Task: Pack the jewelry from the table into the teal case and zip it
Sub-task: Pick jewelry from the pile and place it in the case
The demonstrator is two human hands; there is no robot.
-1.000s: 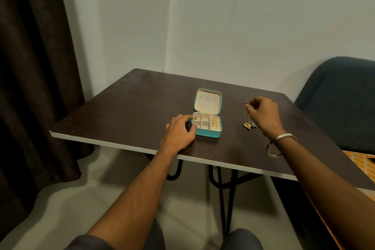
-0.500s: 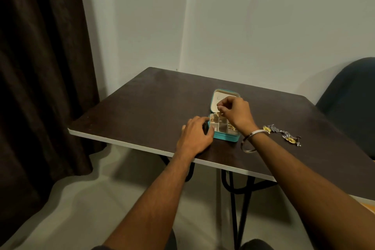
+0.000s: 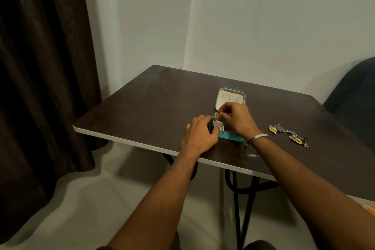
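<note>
— Where's the case [image 3: 230, 135]?
— On the table [image 3: 142, 107], lid raised at the far side. The left hand [image 3: 199, 138] grips its left end; the right hand [image 3: 236, 118] pinches a gold piece [image 3: 217, 117] over a left compartment.
— Anything else?
— Earrings [image 3: 289, 135] lie right of the grip, strung left to right.

No readable text, labels, brands, numbers or signs on anything in view.
</note>
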